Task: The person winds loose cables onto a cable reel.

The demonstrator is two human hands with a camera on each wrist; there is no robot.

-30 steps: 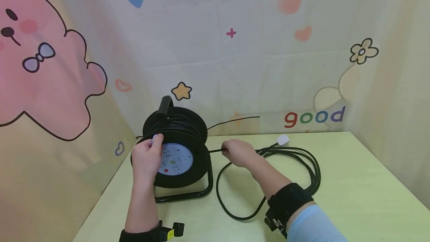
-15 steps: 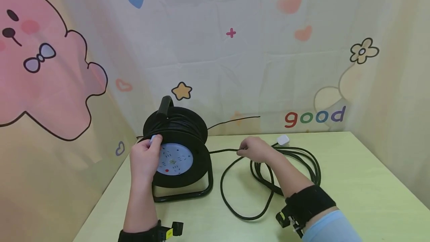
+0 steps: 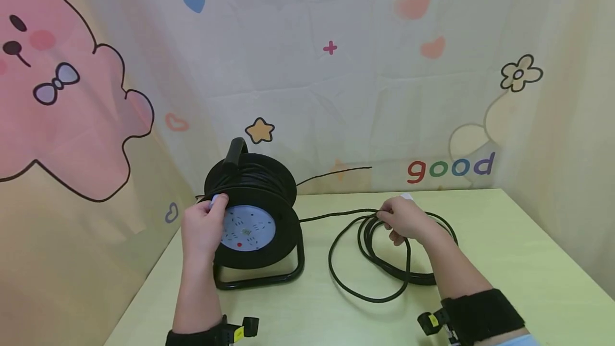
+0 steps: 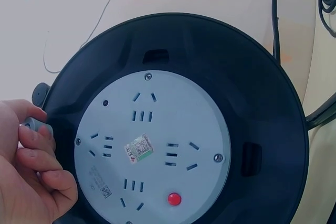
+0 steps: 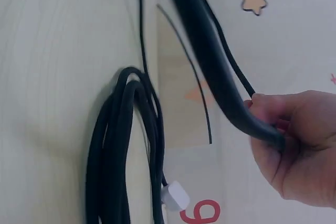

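A black cable reel (image 3: 288, 239) stands on the table, its round pale socket panel (image 3: 250, 228) facing me. My left hand (image 3: 202, 228) grips a small grey knob (image 4: 38, 125) at the left rim of the reel's front disc. Off to the right, my right hand (image 3: 408, 220) pinches the black cable (image 3: 338, 213), which runs from the reel's right side. In the right wrist view a loop of that cable (image 5: 215, 72) hangs from the fingers. Several more turns lie as a coil (image 3: 384, 268) below the hand. A white plug (image 5: 176, 196) shows behind them.
The reel has a carrying handle (image 3: 234, 155) on top and a tubular stand (image 3: 261, 283) below. A thin dark wire (image 3: 333, 173) sticks out behind it. A printed curtain (image 3: 307, 95) hangs along the back edge of the pale table (image 3: 307, 314).
My right hand has slid rightward along the cable, and a longer stretch now shows between it and the reel. The front loop has shifted right. My left hand stays on the knob, moving slightly left.
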